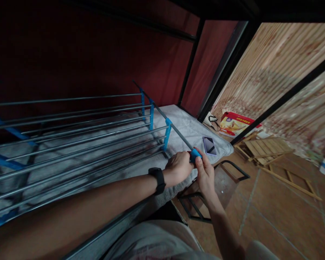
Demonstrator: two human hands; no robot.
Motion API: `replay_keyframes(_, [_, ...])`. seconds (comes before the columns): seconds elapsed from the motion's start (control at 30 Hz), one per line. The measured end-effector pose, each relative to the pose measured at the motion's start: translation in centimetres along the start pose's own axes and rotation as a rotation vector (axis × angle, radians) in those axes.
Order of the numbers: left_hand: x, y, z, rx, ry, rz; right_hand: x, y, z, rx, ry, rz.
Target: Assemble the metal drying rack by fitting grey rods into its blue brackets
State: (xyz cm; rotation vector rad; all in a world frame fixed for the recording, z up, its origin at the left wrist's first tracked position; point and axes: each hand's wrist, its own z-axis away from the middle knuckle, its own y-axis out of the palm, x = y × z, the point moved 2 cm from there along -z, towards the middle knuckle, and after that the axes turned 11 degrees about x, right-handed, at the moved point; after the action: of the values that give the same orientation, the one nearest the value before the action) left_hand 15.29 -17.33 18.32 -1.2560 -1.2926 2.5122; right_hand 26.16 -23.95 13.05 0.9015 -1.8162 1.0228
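Note:
A metal rack (78,133) of long grey rods and blue plastic connectors lies on its side across a grey mattress (186,126). One side rod (178,133) slants toward me and ends in a blue end piece (195,155). My left hand (178,168), a black watch on its wrist, is closed around the rod just behind that piece. My right hand (204,173) pinches the blue end piece with its fingertips. A phone (209,145) lies face up on the mattress just beyond my hands.
A black bunk frame post (191,61) rises behind the mattress, with a dark red wall at the back. On the tiled floor to the right are a red and yellow box (238,123), folded wooden slats (268,148) and black metal frame pieces (227,171).

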Motion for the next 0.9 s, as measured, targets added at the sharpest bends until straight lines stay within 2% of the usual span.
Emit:
replay_keyframes(0.37, [-0.9, 0.1, 0.4, -0.038, -0.008, 0.010, -0.5, 0.2, -0.1, -0.017, 0.004, -0.169])
replay_keyframes(0.57, [-1.1, -0.5, 0.4, -0.032, 0.038, 0.045, -2.2, 0.2, -0.1, 0.014, 0.048, -0.329])
replay_keyframes(0.7, [-1.0, -0.7, 0.4, -0.014, 0.050, 0.080, -3.1, 0.2, -0.1, 0.003, 0.067, -0.330])
replay_keyframes(0.9, [-0.9, -0.3, 0.3, -0.025, 0.066, 0.105, -2.7, 0.4, 0.0, -0.029, 0.081, -0.282])
